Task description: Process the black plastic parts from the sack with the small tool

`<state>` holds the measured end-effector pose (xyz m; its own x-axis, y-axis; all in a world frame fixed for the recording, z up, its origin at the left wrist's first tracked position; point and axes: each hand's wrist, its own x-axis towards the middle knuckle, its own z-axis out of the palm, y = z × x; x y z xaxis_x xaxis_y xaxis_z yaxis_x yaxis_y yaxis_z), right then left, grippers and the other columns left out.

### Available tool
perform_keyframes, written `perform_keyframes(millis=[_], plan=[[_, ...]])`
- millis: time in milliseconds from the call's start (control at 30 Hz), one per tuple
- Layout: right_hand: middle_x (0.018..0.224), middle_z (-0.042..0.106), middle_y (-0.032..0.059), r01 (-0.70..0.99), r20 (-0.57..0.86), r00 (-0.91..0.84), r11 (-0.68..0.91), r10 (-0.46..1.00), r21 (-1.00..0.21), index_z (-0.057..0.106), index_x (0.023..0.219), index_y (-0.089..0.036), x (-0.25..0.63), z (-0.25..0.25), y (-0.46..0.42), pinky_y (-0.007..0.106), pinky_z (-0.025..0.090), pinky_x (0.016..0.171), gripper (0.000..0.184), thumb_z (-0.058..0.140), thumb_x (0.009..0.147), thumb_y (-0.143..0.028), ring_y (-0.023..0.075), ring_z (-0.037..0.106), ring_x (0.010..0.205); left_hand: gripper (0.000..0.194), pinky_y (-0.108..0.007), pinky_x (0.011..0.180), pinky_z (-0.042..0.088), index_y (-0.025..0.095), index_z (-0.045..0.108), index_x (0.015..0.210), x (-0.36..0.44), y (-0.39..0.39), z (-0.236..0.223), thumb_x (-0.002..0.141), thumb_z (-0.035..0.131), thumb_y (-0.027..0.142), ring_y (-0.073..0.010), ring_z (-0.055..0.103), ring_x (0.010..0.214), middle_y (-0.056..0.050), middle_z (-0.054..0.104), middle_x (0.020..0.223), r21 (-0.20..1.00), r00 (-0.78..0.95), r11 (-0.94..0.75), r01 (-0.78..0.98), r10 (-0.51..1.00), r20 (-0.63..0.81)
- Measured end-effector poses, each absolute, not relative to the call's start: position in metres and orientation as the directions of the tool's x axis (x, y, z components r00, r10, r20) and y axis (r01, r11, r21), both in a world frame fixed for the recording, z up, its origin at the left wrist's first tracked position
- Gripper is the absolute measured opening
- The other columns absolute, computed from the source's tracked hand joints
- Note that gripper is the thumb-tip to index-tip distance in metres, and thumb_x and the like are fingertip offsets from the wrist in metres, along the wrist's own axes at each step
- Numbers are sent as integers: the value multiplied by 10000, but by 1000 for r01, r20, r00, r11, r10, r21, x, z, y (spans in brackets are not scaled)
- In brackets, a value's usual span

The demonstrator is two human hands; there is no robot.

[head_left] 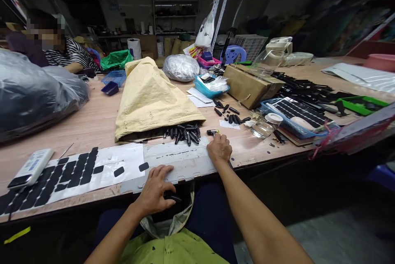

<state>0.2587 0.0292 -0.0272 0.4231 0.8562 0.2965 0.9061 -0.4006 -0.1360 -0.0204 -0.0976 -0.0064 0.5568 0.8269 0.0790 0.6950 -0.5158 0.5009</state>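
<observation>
Looked like the yellow sack [154,95] lay mouth-first toward the person so the black parts [188,135] were easy to grab, right beside the grey board [188,159] on the table [101,130]. Left hand [156,190] was half open, loosely curled round a dark piece [172,196] just off the edge. Right hand [219,148] was pretty much closed on a small hammer-like tool [212,132].

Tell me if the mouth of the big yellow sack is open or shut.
Open: the yellow sack gapes on the side toward the person, with black pieces lying at its mouth.
</observation>
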Motion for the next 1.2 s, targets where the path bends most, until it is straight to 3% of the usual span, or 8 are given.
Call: perform_keyframes(millis=[133, 233, 333, 433, 567, 733, 1033, 1200], plan=[[1062, 564, 167, 907, 299, 420, -398, 857, -136, 578, 1157, -104, 259, -27, 29, 334, 396, 701, 318, 390, 910, -175, 258, 549, 949, 168, -438, 972, 389, 255, 718, 875, -6, -81, 3, 725, 757, 322, -281, 505, 1145, -56, 634, 1179, 598, 395, -398, 696, 907, 143], [1052, 563, 170, 907, 297, 420, -397, 857, -138, 580, 1141, -98, 258, -25, 29, 335, 393, 697, 310, 394, 904, -173, 259, 548, 942, 160, -343, 821, 451, 215, 686, 928, 14, -47, 14, 844, 625, 337, -216, 579, 935, -48, 675, 934, 642, 196, -259, 722, 966, 169], [1056, 561, 168, 907, 293, 420, -398, 859, -135, 574, 1154, -96, 257, -23, 29, 334, 395, 696, 322, 385, 905, -170, 259, 550, 942, 247, -310, 734, 449, 200, 679, 943, 37, -4, 20, 831, 629, 414, -223, 593, 905, -50, 666, 891, 607, -11, -47, 793, 996, 92], [1058, 560, 166, 906, 284, 424, -402, 860, -134, 578, 1154, -95, 257, -22, 29, 332, 404, 704, 321, 389, 907, -171, 259, 552, 948, 311, -324, 743, 440, 200, 696, 925, 55, 29, 18, 794, 648, 478, -256, 590, 967, -72, 667, 959, 519, -109, 82, 851, 994, 20], [1063, 558, 168, 907, 283, 422, -398, 861, -139, 562, 1198, -95, 258, -23, 30, 337, 410, 704, 348, 386, 907, -166, 260, 546, 944, 214, -320, 745, 424, 213, 705, 859, 56, 40, 14, 829, 590, 391, -242, 586, 962, -67, 669, 1002, 458, -104, 89, 885, 995, 7], [1075, 557, 167, 906, 279, 424, -400, 862, -141, 552, 1199, -98, 258, -24, 29, 345, 409, 709, 348, 366, 914, -170, 264, 542, 952, 184, -303, 692, 409, 216, 703, 800, 17, 6, 14, 808, 610, 375, -226, 573, 884, -39, 656, 848, 459, 19, -21, 888, 1000, 10], [1086, 561, 169, 901, 281, 434, -405, 856, -158, 570, 1170, -104, 257, -23, 27, 345, 415, 726, 327, 374, 920, -179, 264, 551, 973, 197, -327, 787, 431, 220, 696, 960, -2, -35, -2, 780, 691, 299, -207, 562, 864, -27, 651, 862, 512, 144, -211, 833, 975, 169], [1108, 565, 175, 882, 227, 462, -419, 857, -216, 587, 1213, -113, 259, -16, 28, 346, 423, 742, 363, 380, 918, -163, 266, 559, 989, 175, -334, 802, 416, 229, 709, 967, 1, -31, -5, 805, 679, 288, -208, 572, 891, -32, 657, 894, 531, 192, -248, 810, 968, 160]])
